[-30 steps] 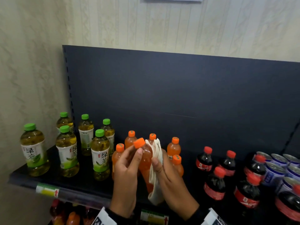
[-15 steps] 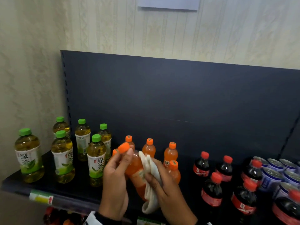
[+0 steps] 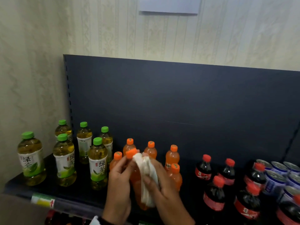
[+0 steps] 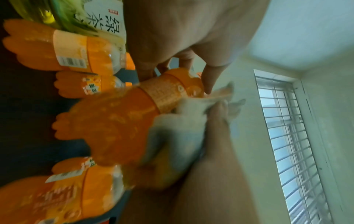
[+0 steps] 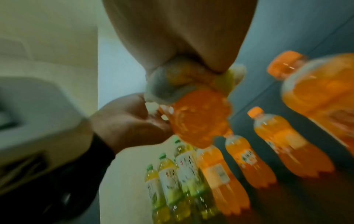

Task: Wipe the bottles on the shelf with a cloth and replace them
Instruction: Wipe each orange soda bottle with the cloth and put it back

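The orange bottle (image 3: pixel 136 177) is held tilted above the shelf (image 3: pixel 53 192) front, at 6 o'clock from the orange row. The left hand (image 3: pixel 119 181) pinches it near the cap; the right hand (image 3: pixel 162 184) wraps the cloth (image 3: pixel 148 174) round its body. Full and smooth, it likely feels heavy and slippery, so the neck is the safest hold.

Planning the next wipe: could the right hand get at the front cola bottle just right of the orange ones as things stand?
Probably yes. That cola bottle stands at the shelf front with open space before it. But the right hand is pressing the cloth on the held orange bottle, so that goes back first.
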The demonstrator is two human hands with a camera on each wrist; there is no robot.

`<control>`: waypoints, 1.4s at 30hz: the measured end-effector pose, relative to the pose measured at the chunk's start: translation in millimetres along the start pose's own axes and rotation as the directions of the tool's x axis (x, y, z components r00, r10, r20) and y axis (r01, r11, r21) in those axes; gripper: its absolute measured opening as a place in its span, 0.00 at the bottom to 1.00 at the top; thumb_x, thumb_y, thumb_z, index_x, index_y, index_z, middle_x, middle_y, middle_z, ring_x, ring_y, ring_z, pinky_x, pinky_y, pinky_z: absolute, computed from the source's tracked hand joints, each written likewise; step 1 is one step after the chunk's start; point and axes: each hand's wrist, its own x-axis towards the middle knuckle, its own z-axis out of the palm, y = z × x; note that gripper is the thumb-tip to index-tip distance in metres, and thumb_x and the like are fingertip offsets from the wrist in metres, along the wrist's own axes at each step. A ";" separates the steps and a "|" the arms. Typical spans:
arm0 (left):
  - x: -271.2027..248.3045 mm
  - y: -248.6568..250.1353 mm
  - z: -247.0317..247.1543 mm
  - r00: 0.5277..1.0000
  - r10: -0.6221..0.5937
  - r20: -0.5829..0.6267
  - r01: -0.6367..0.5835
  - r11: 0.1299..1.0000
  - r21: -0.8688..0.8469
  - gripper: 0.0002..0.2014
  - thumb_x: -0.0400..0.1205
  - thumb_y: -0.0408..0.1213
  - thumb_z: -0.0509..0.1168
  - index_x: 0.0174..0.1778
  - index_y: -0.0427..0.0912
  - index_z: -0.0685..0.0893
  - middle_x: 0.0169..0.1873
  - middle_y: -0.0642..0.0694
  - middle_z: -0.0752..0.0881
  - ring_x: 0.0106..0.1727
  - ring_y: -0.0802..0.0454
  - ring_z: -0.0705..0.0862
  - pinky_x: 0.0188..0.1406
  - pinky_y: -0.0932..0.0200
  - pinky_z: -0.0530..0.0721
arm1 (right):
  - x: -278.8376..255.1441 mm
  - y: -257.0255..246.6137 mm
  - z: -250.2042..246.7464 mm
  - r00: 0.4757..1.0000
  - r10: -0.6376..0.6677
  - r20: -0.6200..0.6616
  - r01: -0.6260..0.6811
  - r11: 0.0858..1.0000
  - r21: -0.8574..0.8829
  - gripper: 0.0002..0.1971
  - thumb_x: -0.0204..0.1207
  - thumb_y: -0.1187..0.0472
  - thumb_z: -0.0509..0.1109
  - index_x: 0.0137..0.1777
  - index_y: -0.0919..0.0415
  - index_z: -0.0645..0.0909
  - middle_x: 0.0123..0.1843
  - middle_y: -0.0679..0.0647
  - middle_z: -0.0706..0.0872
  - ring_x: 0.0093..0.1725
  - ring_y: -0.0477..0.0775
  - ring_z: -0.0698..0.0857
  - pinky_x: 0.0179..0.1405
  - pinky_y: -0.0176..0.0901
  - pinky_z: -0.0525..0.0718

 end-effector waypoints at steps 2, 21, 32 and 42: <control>4.8 8.5 -7.2 1.000 0.016 -0.019 -0.017 0.999 -0.050 0.19 0.75 0.46 0.71 0.59 0.45 0.93 0.55 0.40 0.95 0.55 0.42 0.94 0.57 0.41 0.89 | -10.5 10.4 2.2 0.992 0.038 0.121 -0.040 0.999 0.016 0.33 0.87 0.34 0.64 0.90 0.38 0.64 0.88 0.29 0.70 0.87 0.33 0.68 0.88 0.37 0.68; 13.3 2.7 -18.3 0.998 0.062 -0.004 -0.062 0.994 -0.086 0.15 0.78 0.50 0.70 0.55 0.47 0.94 0.52 0.40 0.95 0.50 0.47 0.95 0.40 0.57 0.93 | -10.1 3.3 -11.4 0.999 -0.049 -0.001 0.048 0.986 -0.162 0.25 0.90 0.71 0.67 0.79 0.44 0.83 0.77 0.35 0.86 0.79 0.40 0.82 0.79 0.37 0.79; 32.1 -33.4 -14.7 0.961 0.255 0.106 -0.274 0.827 0.491 0.06 0.82 0.36 0.76 0.52 0.51 0.90 0.49 0.48 0.91 0.58 0.58 0.88 0.61 0.46 0.86 | 4.8 -15.1 -79.4 0.902 0.201 -0.381 -0.133 0.971 0.196 0.14 0.88 0.52 0.70 0.71 0.46 0.85 0.64 0.49 0.95 0.63 0.49 0.94 0.56 0.43 0.92; 47.3 -70.3 -17.3 0.976 0.133 0.175 -0.218 0.696 0.684 0.11 0.82 0.34 0.75 0.60 0.39 0.91 0.57 0.43 0.90 0.61 0.47 0.87 0.67 0.41 0.83 | 10.7 -12.1 -73.1 0.867 0.364 -0.341 -0.192 0.874 0.446 0.21 0.82 0.73 0.74 0.74 0.67 0.81 0.67 0.68 0.92 0.67 0.68 0.92 0.68 0.68 0.90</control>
